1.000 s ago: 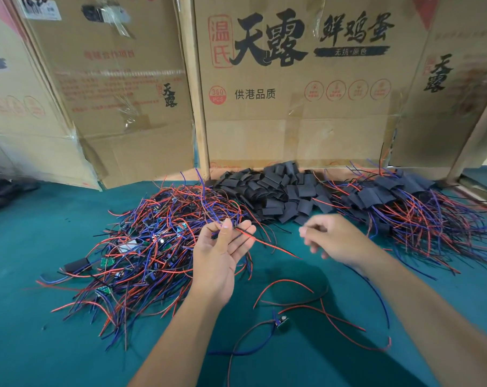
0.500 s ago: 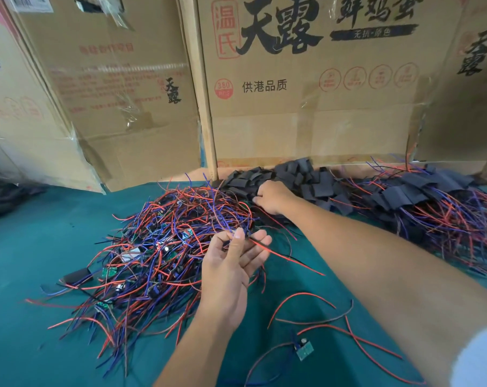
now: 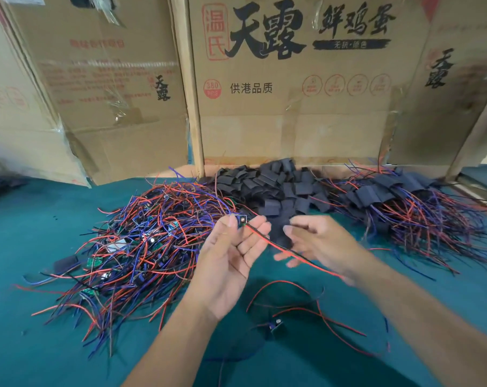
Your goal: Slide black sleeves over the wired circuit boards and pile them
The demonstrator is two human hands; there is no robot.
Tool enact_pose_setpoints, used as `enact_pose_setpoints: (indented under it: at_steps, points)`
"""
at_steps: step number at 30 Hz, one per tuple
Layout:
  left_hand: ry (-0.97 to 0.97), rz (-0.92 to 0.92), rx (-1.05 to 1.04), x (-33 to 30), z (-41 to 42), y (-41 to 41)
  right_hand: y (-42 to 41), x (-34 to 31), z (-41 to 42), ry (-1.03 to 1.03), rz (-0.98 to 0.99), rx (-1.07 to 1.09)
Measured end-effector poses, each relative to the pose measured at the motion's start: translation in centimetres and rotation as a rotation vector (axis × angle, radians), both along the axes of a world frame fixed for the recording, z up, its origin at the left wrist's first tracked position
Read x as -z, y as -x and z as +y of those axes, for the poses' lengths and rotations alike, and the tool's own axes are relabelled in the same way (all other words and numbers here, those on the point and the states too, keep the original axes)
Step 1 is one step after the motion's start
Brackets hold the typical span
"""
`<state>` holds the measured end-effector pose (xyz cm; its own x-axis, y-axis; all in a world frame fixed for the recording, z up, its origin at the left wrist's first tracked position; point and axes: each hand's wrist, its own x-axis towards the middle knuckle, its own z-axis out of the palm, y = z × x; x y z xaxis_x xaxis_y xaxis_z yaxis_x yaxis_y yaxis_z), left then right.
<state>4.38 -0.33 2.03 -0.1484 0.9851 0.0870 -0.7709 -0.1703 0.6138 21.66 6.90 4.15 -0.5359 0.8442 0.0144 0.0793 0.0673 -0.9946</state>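
While left hand (image 3: 231,258) pinches small board (image 3: 242,219), thin wires (image 3: 281,247) trailing

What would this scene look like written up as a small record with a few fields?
Surface: green cloth table
Backdrop: cardboard boxes printed with Chinese characters
Left pile: bare wired circuit boards, red and blue wires tangled
Middle pile: empty black sleeves
Right pile: sleeved boards with wires trailing
Left hand: pinches a small board by thumb and fingers
Right hand: blurred, holds a black sleeve near that board's red wire
Near edge: one loose wired board lying apart
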Motion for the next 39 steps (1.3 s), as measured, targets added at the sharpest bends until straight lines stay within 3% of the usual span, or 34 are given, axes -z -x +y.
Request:
enact_pose_setpoints:
  at_steps: [7,15,18,21,24,30,39]
  points:
    - [0.009,0.069,0.071,0.2,-0.6,-1.7,-1.0,2.1,-3.9,0.199,0.289,-0.097]
    - [0.011,0.074,0.075,0.0,-0.5,-1.7,-0.9,3.3,-3.3,0.265,0.381,-0.126]
    - [-0.008,0.043,-0.025,-0.4,-0.1,-0.3,-2.2,2.9,-2.3,0.012,0.177,0.024]
    - [-0.037,0.023,-0.134,-0.9,0.1,1.6,-4.9,2.2,-0.8,-0.493,-0.275,0.285]
    - [-0.046,-0.020,-0.187,-1.1,0.1,2.7,-6.6,1.8,-0.2,-0.794,-0.422,0.280]
    - [-0.029,-0.062,-0.205,-0.8,0.5,3.1,-6.5,1.4,-0.8,-0.906,-0.381,0.165]
    - [-0.025,-0.088,-0.206,-0.6,0.7,3.0,-5.5,1.7,-1.5,-0.880,-0.366,0.130]
